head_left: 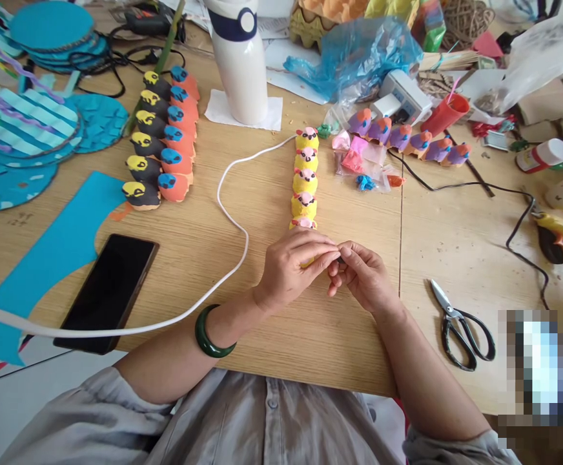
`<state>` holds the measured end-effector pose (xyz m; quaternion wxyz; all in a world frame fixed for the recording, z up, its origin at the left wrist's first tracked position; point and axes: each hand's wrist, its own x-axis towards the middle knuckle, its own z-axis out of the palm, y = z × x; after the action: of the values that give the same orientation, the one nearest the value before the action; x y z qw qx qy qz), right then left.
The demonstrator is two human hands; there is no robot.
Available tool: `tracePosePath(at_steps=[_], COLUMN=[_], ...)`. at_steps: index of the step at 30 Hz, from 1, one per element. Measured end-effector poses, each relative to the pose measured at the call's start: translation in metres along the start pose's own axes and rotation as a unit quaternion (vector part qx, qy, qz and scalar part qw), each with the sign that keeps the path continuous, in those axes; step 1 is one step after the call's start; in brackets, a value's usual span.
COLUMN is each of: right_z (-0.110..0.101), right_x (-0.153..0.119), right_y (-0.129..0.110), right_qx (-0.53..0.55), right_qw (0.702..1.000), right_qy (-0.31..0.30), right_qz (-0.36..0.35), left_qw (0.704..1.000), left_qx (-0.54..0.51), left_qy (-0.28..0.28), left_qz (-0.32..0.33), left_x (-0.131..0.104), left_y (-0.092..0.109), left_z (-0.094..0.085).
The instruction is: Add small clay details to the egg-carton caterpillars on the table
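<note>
Hands (294,263) (366,278) pinch a dark bit (340,259); bottle label (534,159) unreadable.

Lighting is bright and diffuse; shadows are soft. Wide-angle distortion stretches the wrinkled grey cloth left sleeve (102,416). Coarse pixelation masks the lower right.

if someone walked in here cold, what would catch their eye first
Probably the yellow bumpy row with pink tops in the middle of the table, since the left hand and right hand meet at its near end around a small dark piece. Next come the black-and-yellow row and the orange-and-blue row, side by side left of the tall white cup.
</note>
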<state>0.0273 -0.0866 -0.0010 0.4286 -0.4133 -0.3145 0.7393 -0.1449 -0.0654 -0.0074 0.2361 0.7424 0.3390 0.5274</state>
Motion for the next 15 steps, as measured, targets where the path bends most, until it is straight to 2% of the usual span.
tracePosePath(at_steps=[8, 15], right_z=[-0.0023, -0.0002], right_x=[-0.0001, -0.0023], right_y=[0.0001, -0.0011], right_qx=[0.008, -0.004], right_qw=[1.0, 1.0], right_qy=[0.002, -0.006], right_qz=[0.012, -0.001], left_qw=[1.0, 0.999], left_qx=[-0.001, 0.031], left_qy=[-0.016, -0.004], left_qz=[-0.011, -0.025], left_x=[0.0007, -0.0001], left_y=[-0.0001, -0.0011], left_z=[-0.0002, 0.0005])
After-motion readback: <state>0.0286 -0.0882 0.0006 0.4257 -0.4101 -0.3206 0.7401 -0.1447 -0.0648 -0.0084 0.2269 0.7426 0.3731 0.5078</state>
